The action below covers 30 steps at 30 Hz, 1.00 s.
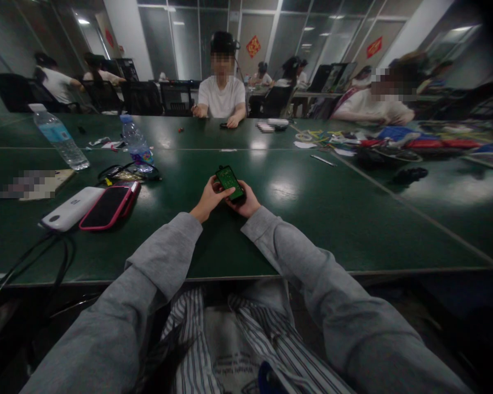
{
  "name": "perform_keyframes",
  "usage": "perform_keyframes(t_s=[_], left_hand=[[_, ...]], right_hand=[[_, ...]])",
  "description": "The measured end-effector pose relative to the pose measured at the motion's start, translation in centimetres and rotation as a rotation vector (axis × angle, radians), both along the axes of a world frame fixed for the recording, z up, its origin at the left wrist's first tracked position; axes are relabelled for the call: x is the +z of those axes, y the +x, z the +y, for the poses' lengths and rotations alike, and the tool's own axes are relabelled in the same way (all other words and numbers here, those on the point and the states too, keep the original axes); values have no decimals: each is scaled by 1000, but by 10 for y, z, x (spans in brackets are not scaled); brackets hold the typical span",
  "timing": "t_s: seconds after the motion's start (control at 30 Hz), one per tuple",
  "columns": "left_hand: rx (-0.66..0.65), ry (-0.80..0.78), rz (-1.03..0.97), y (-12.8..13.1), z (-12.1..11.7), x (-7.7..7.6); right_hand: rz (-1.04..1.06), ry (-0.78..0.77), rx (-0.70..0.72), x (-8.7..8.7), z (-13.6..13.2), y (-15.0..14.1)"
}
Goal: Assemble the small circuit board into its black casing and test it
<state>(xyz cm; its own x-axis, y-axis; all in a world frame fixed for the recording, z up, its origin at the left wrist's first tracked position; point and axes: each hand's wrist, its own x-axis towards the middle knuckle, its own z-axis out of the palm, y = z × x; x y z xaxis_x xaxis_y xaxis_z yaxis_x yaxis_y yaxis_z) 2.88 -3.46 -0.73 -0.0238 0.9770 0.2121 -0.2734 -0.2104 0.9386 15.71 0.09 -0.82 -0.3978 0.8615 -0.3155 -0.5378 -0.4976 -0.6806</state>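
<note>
Above the green table point(213, 251) I hold a small black-cased device with a green circuit board point(229, 179) facing up. My left hand point(207, 198) is closed on its left side, with the thumb lying across the lower part of the board. My right hand point(250, 201) wraps round the lower right side, and its fingers are partly hidden beneath the case. A short dark piece sticks out at the device's top end. It is tilted, its top leaning left.
To the left are a phone in a pink case point(107, 208), a white power bank point(72, 208), cables point(127, 172) and two water bottles point(61, 137) point(136, 142). A pen point(323, 160) and heaped cables point(394, 145) lie right. Across the table sits a person in white point(222, 96).
</note>
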Motion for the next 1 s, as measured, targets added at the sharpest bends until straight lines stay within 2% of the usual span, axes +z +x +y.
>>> perform_keyframes(t_s=[0.3, 0.53, 0.73, 0.9, 1.0], left_hand=[[1, -24, -15, 0, -1, 2], [-17, -117, -11, -5, 2, 4], [-61, -124, -34, -7, 5, 0], [-67, -67, 6, -7, 7, -5], [-51, -62, 12, -6, 7, -4]], right_hand=[[-6, -2, 0, 4, -3, 0], [4, -36, -45, 2, -2, -3], [-7, 109, -6, -4, 2, -2], [-9, -7, -22, 0, 0, -3], [11, -1, -22, 1, -2, -3]])
